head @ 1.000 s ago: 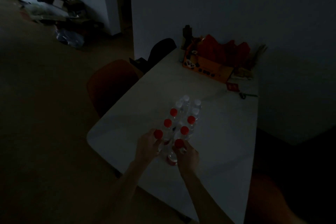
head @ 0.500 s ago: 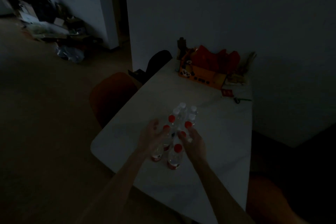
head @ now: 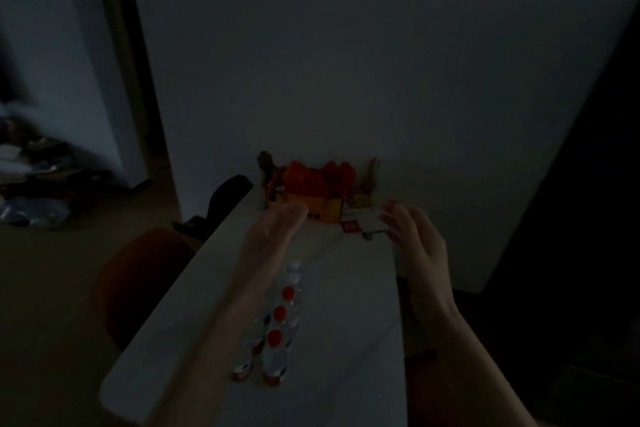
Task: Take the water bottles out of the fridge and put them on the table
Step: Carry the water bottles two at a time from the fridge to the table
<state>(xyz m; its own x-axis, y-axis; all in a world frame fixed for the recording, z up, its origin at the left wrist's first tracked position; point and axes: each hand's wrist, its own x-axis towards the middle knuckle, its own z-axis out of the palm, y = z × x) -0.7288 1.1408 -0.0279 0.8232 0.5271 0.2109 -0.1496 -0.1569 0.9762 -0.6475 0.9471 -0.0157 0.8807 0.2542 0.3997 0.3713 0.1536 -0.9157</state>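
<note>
Single head-worn view: looks forward and down along the white table (head: 346, 340) from its near end, toward the wall.

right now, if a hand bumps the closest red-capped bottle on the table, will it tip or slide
Probably tip: the nearest bottle looks tall and narrow, standing upright. It might knock its close-packed neighbours. On the smooth white table it could also slide, if full.

Both hands (left hand (head: 273, 236), right hand (head: 414, 239)) raised above water bottles (head: 277, 329) on table (head: 346, 340)
</note>
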